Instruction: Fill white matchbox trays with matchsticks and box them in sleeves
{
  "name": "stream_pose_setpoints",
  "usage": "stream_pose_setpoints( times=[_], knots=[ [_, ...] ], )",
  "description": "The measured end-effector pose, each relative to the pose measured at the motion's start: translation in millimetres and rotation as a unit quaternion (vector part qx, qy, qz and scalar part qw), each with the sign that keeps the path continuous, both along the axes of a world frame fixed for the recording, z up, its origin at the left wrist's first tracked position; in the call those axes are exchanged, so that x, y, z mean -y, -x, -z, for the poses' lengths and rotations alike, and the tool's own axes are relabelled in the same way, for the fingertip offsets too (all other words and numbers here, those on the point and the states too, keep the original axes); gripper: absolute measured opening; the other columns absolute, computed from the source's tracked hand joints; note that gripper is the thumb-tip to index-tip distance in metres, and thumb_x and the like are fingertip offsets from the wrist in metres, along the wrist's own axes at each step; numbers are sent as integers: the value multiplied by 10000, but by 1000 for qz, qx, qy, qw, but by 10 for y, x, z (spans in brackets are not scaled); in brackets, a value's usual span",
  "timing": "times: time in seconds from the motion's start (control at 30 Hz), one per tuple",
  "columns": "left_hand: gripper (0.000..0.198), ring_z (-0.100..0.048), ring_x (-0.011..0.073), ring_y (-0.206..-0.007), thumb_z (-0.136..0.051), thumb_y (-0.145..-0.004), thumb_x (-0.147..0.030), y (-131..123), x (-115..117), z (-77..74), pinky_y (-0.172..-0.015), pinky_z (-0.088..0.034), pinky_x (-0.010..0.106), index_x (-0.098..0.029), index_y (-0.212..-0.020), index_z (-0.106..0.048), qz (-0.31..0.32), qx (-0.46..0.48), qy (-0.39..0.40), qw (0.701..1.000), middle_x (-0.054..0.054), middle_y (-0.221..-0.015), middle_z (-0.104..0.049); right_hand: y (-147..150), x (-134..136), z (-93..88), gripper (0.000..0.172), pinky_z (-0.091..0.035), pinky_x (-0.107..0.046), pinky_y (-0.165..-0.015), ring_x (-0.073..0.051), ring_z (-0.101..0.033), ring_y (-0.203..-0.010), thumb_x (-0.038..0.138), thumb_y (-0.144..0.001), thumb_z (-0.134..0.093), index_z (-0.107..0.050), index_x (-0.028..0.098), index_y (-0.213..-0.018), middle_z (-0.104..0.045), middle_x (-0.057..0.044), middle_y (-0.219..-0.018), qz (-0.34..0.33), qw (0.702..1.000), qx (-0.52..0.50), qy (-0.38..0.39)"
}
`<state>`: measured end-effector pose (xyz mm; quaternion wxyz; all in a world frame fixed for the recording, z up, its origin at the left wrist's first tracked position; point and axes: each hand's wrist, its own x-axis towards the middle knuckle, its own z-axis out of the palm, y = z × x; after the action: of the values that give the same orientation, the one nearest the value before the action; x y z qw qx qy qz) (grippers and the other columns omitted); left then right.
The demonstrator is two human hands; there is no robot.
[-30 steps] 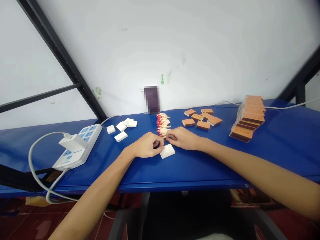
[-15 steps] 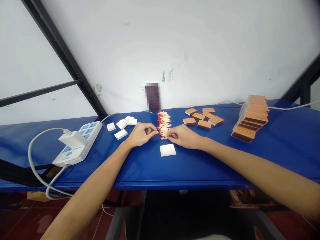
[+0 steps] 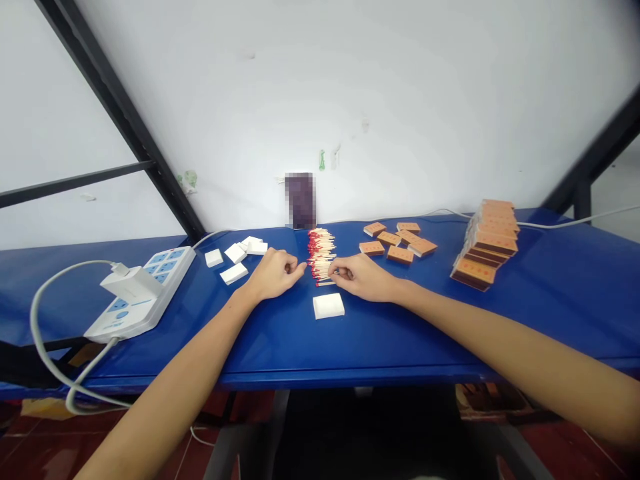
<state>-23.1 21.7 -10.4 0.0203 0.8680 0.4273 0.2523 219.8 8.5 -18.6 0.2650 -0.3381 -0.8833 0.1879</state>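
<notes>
A pile of red-headed matches point(image 3: 323, 247) lies in a column on the blue table, heads to the left and bare sticks to the right. My left hand point(image 3: 275, 273) is closed in a pinch, its fingertips at the red heads on the pile's left side. Across from it, the pinched fingers of my right hand point(image 3: 363, 277) are on the stick ends near the pile's front. One match point(image 3: 326, 284) lies slightly apart at the near end. Just in front of the pile sits a white matchbox tray point(image 3: 329, 306). Fingertips partly hide what each hand grips.
Several white trays point(image 3: 235, 273) lie to the left. Several orange matchboxes point(image 3: 400, 255) are scattered right of the pile, with a leaning stack of matchboxes point(image 3: 487, 243) farther right. A power strip point(image 3: 145, 293) with a plugged-in white charger occupies the left side. A pixelated dark object point(image 3: 301, 200) stands by the wall.
The view has shifted slightly, moving the scene left and down. My left fingertips have drawn back a little from the match heads. The nearest match now lies slightly apart from the pile.
</notes>
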Motion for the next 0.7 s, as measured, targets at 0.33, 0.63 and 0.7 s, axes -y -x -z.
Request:
stream_pose_setpoints(
  times=[0.33,0.63,0.7],
  knots=[
    [394,-298,82,-447,-494,-913,-346,2,47,-12,-516,-229,244,-157,-568,-512,-20,45,42,998,-70,-465,-322,-3,20,-12,235,-335,-227,-589,-102,-482,-563,162,-868,-528,-722,145,-1000,-572,16,-632,-7,999,32,-22],
    [70,-398,86,-518,-592,-821,-218,-55,82,4,-545,-315,223,-167,-845,-634,69,53,35,996,-63,-581,-438,0,-7,23,244,-336,-230,-586,-103,-493,-570,185,-876,-536,-748,154,-993,-617,4,-649,-3,1000,27,-7],
    [62,-398,85,-521,-591,-813,-204,-58,78,11,-545,-313,222,-166,-840,-633,72,49,39,995,-61,-586,-439,-7,-18,40,247,-337,-230,-583,-102,-497,-568,201,-887,-529,-752,155,-983,-636,0,-661,-5,1000,11,8]
  ],
)
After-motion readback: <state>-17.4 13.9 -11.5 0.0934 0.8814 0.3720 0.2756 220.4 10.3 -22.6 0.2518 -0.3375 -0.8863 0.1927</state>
